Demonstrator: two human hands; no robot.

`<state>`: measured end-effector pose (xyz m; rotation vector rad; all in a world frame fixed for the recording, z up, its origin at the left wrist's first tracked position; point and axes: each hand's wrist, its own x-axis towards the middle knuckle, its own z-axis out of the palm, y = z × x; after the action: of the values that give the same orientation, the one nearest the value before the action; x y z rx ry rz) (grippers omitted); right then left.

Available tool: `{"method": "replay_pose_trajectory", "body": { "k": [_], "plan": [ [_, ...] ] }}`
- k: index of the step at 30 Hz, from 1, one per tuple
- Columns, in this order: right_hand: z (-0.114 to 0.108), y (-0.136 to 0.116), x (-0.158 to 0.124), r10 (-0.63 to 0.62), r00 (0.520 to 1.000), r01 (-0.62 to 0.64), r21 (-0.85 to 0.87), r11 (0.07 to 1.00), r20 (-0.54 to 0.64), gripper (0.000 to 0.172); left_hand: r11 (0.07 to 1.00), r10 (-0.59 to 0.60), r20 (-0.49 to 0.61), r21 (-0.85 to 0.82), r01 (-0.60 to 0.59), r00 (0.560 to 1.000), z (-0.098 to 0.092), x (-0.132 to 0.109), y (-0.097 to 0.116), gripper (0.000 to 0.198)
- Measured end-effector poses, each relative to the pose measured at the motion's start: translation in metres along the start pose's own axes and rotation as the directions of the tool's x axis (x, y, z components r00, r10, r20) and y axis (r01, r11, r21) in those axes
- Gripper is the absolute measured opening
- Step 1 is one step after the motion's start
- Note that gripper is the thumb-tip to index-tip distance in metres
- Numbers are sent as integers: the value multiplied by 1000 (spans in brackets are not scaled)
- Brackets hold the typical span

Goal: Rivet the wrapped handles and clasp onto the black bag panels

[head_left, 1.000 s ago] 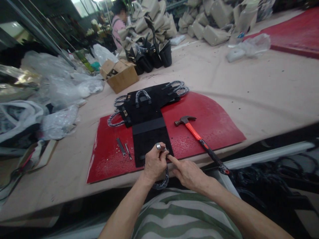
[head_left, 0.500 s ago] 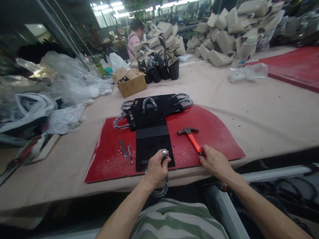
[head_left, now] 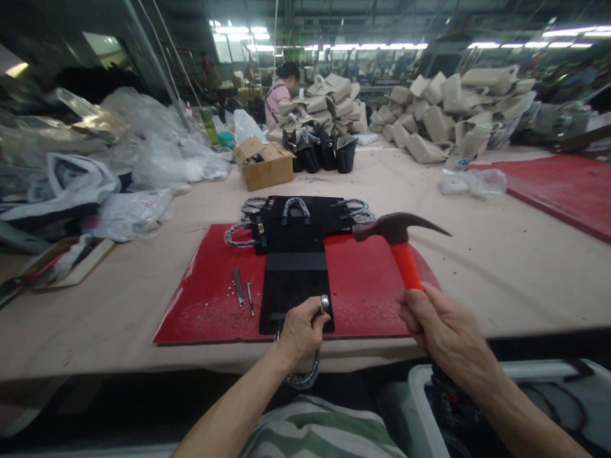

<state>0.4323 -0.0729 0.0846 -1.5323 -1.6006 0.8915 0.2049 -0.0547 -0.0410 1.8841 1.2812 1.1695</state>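
Note:
My left hand (head_left: 300, 331) is closed round a metal punch (head_left: 324, 303), its round silver top showing above the fingers. It rests on the near end of a black bag panel (head_left: 296, 286), whose plastic-wrapped handle (head_left: 305, 380) hangs over the table edge. In my right hand (head_left: 442, 318) is a claw hammer (head_left: 405, 245) with an orange handle, raised above the red mat (head_left: 367, 280). More black panels with wrapped handles (head_left: 296, 207) lie at the panel's far end. Two slim metal tools (head_left: 243, 292) lie left of it.
A cardboard box (head_left: 267, 172) and black bags (head_left: 327, 152) stand farther back, before piles of beige bags (head_left: 429, 114). Clear plastic wrapping (head_left: 162, 140) heaps up at left. A person in pink (head_left: 277, 102) is beyond. A white bin (head_left: 539, 372) stands below the table at right.
My right hand has lifted the hammer off the mat and raised it toward me. My left hand stays on the panel with the punch. The view has tilted up slightly.

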Motion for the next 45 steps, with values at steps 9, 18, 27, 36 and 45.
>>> {"method": "replay_pose_trajectory", "body": {
  "k": [9,18,27,36,45],
  "plan": [
    [-24,-34,-22,-515,847,490,-562,666,129,31,1000,-11,23,16,10,1000,-1,0,-1,23],
    [-18,-36,-28,-473,851,509,-574,642,227,30,1000,1,22,8,-1,1000,0,0,-4,20],
    [-17,-14,-28,-324,909,417,-581,699,262,36,1000,10,25,17,-10,1000,-2,0,-4,24],
    [-1,65,20,74,984,31,-558,829,164,36,993,-5,68,118,-3,998,-3,4,1,16],
    [62,69,31,-327,923,381,-611,694,204,41,997,1,74,82,-7,997,-4,4,4,18]
  ]
}}
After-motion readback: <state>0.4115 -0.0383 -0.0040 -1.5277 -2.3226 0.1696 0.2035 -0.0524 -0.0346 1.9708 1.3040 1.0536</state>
